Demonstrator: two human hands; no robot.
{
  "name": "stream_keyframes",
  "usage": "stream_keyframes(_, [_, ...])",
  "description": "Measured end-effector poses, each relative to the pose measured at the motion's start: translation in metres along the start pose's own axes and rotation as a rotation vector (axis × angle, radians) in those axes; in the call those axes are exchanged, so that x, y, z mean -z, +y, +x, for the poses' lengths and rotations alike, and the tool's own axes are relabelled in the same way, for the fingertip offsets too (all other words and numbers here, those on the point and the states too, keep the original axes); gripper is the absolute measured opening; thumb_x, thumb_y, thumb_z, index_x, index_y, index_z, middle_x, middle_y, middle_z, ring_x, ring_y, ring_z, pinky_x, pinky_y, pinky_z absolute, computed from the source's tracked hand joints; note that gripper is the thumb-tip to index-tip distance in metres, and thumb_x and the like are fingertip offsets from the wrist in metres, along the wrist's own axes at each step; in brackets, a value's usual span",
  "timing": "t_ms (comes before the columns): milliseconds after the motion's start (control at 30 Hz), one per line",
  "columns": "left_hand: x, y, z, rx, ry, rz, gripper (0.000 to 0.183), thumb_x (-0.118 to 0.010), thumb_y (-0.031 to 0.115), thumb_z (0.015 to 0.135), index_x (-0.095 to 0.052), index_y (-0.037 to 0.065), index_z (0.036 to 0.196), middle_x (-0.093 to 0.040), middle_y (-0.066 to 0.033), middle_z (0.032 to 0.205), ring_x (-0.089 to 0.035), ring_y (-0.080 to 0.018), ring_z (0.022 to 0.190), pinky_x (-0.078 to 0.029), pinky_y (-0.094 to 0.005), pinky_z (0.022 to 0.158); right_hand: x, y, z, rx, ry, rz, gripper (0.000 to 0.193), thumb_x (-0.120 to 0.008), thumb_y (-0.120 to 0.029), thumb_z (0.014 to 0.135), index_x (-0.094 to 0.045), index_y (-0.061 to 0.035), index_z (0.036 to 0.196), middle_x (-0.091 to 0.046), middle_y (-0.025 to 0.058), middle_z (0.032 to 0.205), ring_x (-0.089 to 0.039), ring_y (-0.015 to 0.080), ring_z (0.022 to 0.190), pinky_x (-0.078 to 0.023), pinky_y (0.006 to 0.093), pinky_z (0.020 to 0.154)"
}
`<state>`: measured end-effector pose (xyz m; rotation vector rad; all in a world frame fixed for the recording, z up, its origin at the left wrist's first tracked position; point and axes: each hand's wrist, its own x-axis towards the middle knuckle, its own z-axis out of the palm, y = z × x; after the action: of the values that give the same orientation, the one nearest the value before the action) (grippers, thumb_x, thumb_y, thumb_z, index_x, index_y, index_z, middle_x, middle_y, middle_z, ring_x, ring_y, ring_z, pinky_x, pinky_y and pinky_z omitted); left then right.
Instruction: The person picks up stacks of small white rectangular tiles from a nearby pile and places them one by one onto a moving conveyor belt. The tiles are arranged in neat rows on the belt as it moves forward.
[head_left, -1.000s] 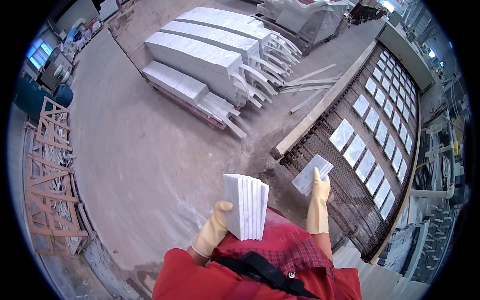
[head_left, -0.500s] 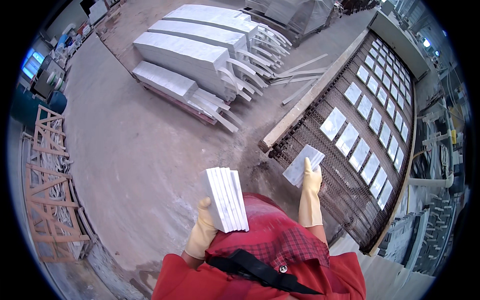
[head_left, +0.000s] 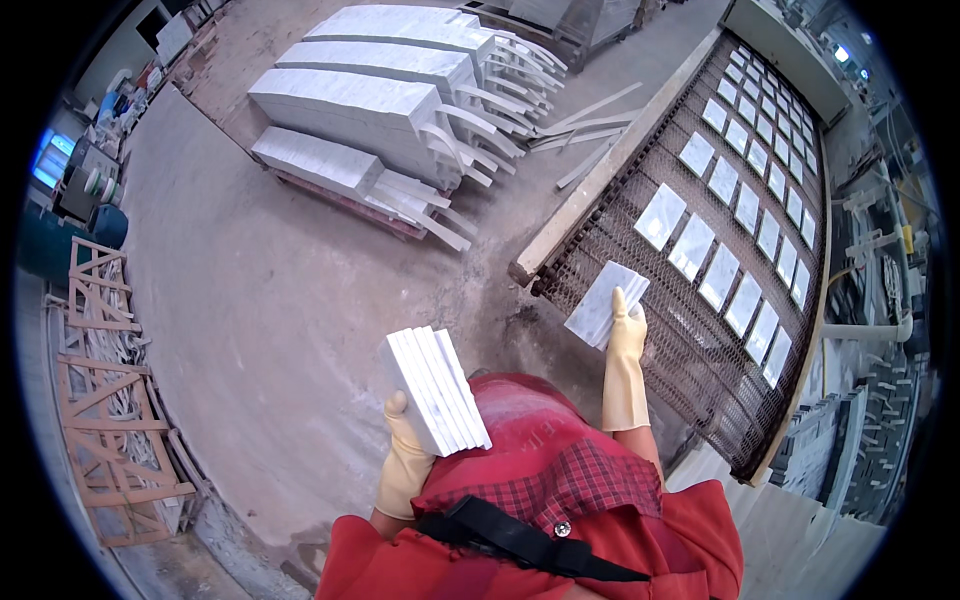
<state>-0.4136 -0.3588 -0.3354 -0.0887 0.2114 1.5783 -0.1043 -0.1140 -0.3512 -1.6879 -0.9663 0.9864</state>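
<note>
My left hand point(head_left: 404, 455), in a pale yellow rubber glove, grips a stack of white marble tiles point(head_left: 436, 388) standing on edge against the front of my red apron. The thumb is wrapped around the stack's left side, and the other fingers are hidden behind it. My right hand point(head_left: 627, 330), gloved alike, is closed around a smaller stack of marble tiles point(head_left: 604, 303), its thumb on top. That stack is over the near left edge of a metal mesh conveyor point(head_left: 690, 375). Rows of separate white tiles point(head_left: 722, 277) lie flat on the mesh.
Large white stone blocks point(head_left: 345, 105) with thin stone strips at their ends rest on a pallet at the far left. Loose strips point(head_left: 590, 130) lie on the floor by the conveyor's rail point(head_left: 620, 165). Wooden crates point(head_left: 112, 425) stand along the left, and grey stone pieces point(head_left: 875, 425) at the right.
The conveyor, blocks and crates have shifted slightly in view as my head moved. My left hand's stack tilts a bit more to the left. Both hands keep their tiles.
</note>
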Motion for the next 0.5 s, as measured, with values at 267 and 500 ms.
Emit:
stream_keyframes(267, [-0.018, 0.000, -0.003, -0.006, 0.042, 0.129, 0.109, -0.092, 0.053, 0.072, -0.046, 0.009, 0.161, -0.071, -0.0180, 0.131, -0.074, -0.0360, 0.110, -0.062, -0.0523, 0.098, 0.010, 0.013, 0.012, 0.027, 0.050, -0.009, 0.061, -0.077, -0.047, 0.101, -0.072, 0.0045, 0.132, -0.078, 0.0122, 0.123, -0.071, 0.0205, 0.111, -0.053, 0.0364, 0.100])
stream_keyframes(500, [-0.011, -0.004, 0.013, 0.005, 0.021, 0.165, 0.110, -0.090, 0.055, 0.072, -0.046, 0.011, 0.163, -0.072, -0.0140, 0.123, -0.074, -0.0319, 0.101, -0.065, -0.0484, 0.088, 0.041, -0.002, 0.016, -0.065, 0.137, -0.139, 0.053, -0.077, -0.048, 0.098, -0.077, -0.0019, 0.124, -0.081, 0.0111, 0.115, -0.074, 0.0204, 0.105, -0.055, 0.0367, 0.095])
